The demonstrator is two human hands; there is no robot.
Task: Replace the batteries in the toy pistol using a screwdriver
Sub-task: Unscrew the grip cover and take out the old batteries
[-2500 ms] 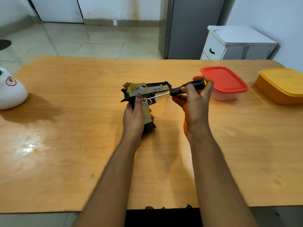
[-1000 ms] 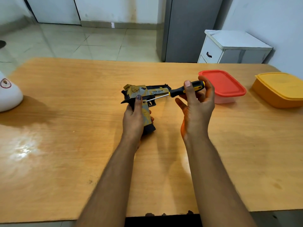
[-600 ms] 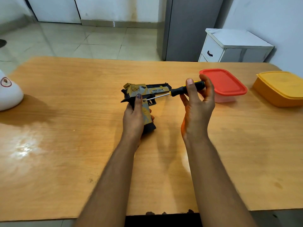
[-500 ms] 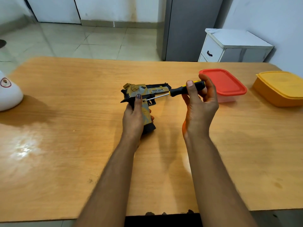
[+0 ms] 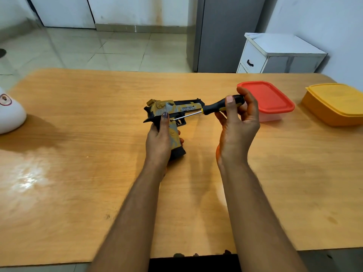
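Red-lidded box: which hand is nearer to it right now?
Right. The right hand, pinching the screwdriver, sits just in front of the red-lidded box; the left hand grips the toy pistol farther left.

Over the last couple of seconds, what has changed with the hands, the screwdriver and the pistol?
Only the right hand changed: from a full wrap around the screwdriver handle, its fingers reopened and regripped, thumb now on the handle's near side, as in turning it. The left hand kept gripping the toy pistol, and the tip stayed at the same spot above the grip.
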